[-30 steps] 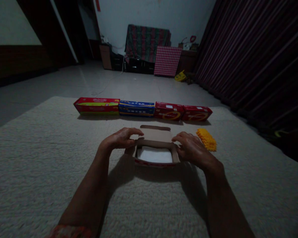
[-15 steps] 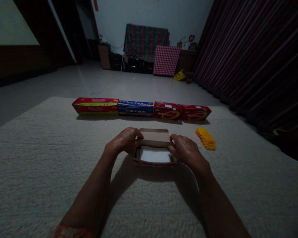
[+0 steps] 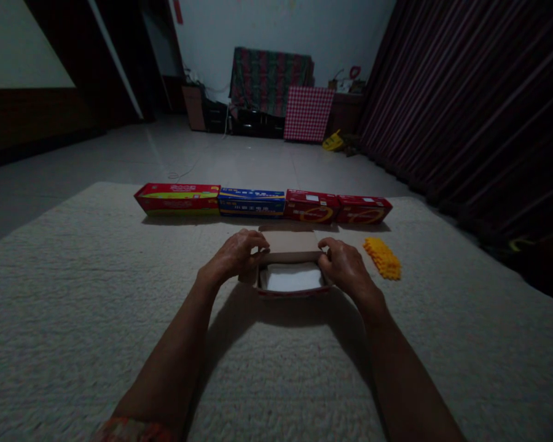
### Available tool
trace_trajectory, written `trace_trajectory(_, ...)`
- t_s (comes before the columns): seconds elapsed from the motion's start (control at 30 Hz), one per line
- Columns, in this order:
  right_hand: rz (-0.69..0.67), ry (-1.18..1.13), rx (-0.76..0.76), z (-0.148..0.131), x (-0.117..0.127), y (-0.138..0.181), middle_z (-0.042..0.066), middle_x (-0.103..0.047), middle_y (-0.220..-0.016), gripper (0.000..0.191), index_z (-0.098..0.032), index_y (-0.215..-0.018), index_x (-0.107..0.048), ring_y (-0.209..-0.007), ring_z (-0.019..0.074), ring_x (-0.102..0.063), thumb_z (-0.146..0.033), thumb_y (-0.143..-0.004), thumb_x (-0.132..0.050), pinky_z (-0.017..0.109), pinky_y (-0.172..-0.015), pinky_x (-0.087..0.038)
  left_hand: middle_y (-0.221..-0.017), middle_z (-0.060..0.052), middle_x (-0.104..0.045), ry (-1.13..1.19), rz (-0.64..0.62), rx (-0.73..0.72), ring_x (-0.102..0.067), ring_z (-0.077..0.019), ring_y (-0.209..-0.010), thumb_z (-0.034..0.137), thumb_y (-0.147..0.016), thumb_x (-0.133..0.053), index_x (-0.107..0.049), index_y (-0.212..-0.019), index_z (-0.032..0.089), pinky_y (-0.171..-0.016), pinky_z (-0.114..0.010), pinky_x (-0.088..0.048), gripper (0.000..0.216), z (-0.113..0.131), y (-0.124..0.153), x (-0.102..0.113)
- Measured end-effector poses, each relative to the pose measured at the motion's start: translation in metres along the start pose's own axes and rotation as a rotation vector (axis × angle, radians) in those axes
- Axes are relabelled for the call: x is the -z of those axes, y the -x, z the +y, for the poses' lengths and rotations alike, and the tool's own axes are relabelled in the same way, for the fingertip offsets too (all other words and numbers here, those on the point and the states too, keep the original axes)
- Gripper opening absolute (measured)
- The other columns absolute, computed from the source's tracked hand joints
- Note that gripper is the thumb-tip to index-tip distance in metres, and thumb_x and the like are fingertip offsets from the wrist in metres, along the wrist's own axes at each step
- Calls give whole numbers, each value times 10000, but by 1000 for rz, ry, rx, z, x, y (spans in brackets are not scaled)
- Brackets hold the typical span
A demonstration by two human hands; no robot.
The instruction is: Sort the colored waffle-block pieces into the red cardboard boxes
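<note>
A small cardboard box point(image 3: 292, 293) with a red outside lies in front of me, its top open. Something white and flat point(image 3: 294, 277) fills much of its inside. The lid flap point(image 3: 291, 244), plain brown-grey within, is raised on the far side. At the flap's left end, my left hand point(image 3: 235, 253) pinches the cardboard between thumb and fingers. My right hand point(image 3: 348, 265) grips the right end in the same way, its thumb near the box's rim. A side flap sticks out under my left hand.
Beyond the box stands a row of cartons: a long red and yellow-green one point(image 3: 179, 199), a blue one point(image 3: 252, 202) and two dark red ones point(image 3: 311, 205). A yellow knobbly piece point(image 3: 382, 258) lies at right on the pale quilted mat point(image 3: 96, 276). A dark curtain point(image 3: 465, 104) hangs at right.
The lid flap has swung farther up and away, showing more of its inner face. Both hands have moved slightly with it, and the box has shifted a little away from me.
</note>
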State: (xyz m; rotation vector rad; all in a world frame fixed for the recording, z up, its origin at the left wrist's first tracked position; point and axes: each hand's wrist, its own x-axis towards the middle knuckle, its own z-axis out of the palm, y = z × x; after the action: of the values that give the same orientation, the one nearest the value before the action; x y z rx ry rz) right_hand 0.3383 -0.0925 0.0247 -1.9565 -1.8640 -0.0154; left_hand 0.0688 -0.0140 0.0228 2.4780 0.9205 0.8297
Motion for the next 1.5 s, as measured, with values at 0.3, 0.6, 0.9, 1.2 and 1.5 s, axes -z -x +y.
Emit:
trace_trajectory(0.3, 47, -29, -71, 5, -9, -5, 93, -719, -809, 355, -197, -1063, -719, -759, 253, -643, -171, -776, -511, 354, -701, -440, -1193, -72, -708, -86, 253, -82, -634, -237, -1083, 159, -902, -587, -729, -1046, 235, -987, -446, -516, 216, 39, -7, 3)
trace_trajectory(0.6, 48, 11, -123, 7, -8, -9, 89, -714, -800, 356, -149, -1100, -710, -769, 228, -645, -142, -783, -548, 323, -719, -447, -1186, -80, -701, -312, 48, 125, -625, -246, -1085, 124, -879, -589, -731, -1048, 223, -901, -375, -555, 243, 35, -6, -18)
trace_trajectory(0.9, 90, -77, -68, 25, -24, -17, 92, -715, -839, 337, -152, -1074, -727, -736, 200, -624, -148, -790, -545, 313, -736, -469, -1080, -83, -752, -12, 182, 85, -701, -214, -960, 121, -794, -652, -771, -935, 200, -901, -373, -574, 201, -4, -14, -39)
trace_trajectory(1.2, 80, -167, -121, 25, -26, -17, 63, -713, -820, 307, -181, -1047, -720, -715, 179, -612, -118, -783, -577, 289, -720, -460, -994, -100, -789, 455, 370, 117, -722, -249, -1017, 378, -775, -675, -791, -829, 196, -968, -398, -560, 222, -31, -16, -55)
trace_trajectory(1.5, 104, -445, -29, 43, -25, -7, 48, -682, -869, 172, -186, -998, -707, -782, 164, -610, -196, -871, -591, 296, -772, -478, -1081, -117, -769, 608, 333, 375, -708, -254, -945, 447, -739, -739, -802, -935, 196, -708, -319, -588, 324, -36, -12, -59)
